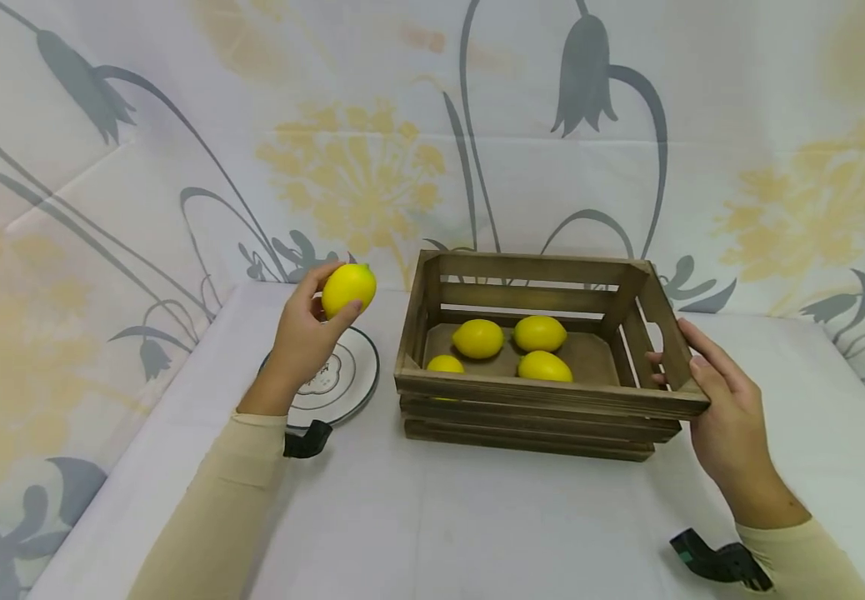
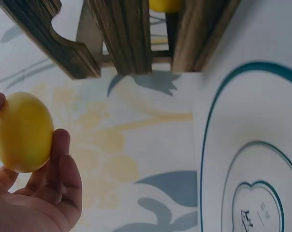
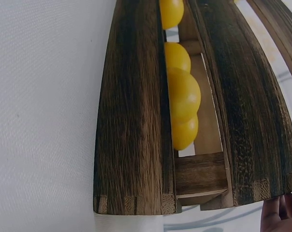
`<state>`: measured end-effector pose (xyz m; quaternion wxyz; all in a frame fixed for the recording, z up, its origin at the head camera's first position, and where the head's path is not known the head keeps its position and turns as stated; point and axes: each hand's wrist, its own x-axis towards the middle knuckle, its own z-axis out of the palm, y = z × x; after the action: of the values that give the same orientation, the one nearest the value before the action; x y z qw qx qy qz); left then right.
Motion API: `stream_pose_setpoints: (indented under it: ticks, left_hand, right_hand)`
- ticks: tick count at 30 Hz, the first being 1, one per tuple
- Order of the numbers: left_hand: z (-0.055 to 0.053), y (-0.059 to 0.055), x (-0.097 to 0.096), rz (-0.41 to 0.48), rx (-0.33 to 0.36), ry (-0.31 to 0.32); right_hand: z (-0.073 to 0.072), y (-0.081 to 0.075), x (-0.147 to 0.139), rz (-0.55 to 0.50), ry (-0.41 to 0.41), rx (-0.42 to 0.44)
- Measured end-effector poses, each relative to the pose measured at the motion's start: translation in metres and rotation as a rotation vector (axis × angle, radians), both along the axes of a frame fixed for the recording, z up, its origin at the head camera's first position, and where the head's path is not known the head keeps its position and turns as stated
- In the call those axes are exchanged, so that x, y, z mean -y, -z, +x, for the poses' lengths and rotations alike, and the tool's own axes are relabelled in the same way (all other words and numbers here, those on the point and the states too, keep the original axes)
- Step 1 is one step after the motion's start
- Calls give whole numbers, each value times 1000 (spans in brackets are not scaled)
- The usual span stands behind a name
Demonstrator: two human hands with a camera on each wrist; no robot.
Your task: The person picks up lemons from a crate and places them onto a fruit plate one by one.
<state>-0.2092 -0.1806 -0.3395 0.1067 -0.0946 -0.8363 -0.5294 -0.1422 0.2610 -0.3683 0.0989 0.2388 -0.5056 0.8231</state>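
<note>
Above the white plate, my left hand grips a yellow lemon between thumb and fingers. The left wrist view has the same lemon at its left, held in the fingertips. A brown slatted wooden crate stands to the right of the plate, with several lemons lying on its floor. My right hand holds the crate's right end, the fingers passing through the handle cutout and the thumb outside. In the right wrist view only some fingers show at the lower right corner.
A white cloth covers the table, and a flower-printed curtain hangs behind it. Dark camera mounts are strapped at both wrists. The crate's near wall partly hides the lemons at the front.
</note>
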Motion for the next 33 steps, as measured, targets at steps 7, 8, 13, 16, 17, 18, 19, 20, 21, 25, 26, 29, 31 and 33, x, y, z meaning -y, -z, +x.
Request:
stream_pose_setpoints:
  ticks: [7,8,13,16,17,18,19,20,21,25,26,29,31,33]
  left_hand:
    - [-11,8,13,-80,114,2]
    - [-12,10,15,-90,128,4]
    - [-16,15,23,-128,203,-20]
    - [-16,20,27,-164,240,-33]
    - [-16,22,29,-181,250,-38]
    - [-16,24,31,-203,257,-42]
    - [-16,26,33,-223,265,-46]
    - [-16,28,35,-240,276,-50]
    - [-16,29,37,-249,288,-59]
    - [-19,34,47,-259,328,-81]
    - [-19,34,49,-257,334,-84]
    - [-19,37,54,-263,341,-91]
    - [-19,38,57,-277,346,-96]
    - [-19,40,59,-300,355,-109]
  right_hand:
    - [1,-1,-3,-4,16,6]
    - [1,-1,-3,-4,18,6]
    - [1,-1,-5,-2,11,-1]
    - [0,0,-4,-20,-5,-2]
    - [0,0,-4,-30,-14,-2]
    - [0,0,-3,-31,-15,-1]
    - [-1,1,-3,-35,-18,0]
    - [-1,1,-2,-35,-19,2]
    - [-1,1,-2,-28,-14,2]
    - [-1,1,-1,-6,-2,-2]
    - [-1,1,-1,-2,1,-2]
    - [-1,1,-1,4,11,2]
    - [-1,1,-1,1,11,9]
    - [0,2,-1,-2,10,19]
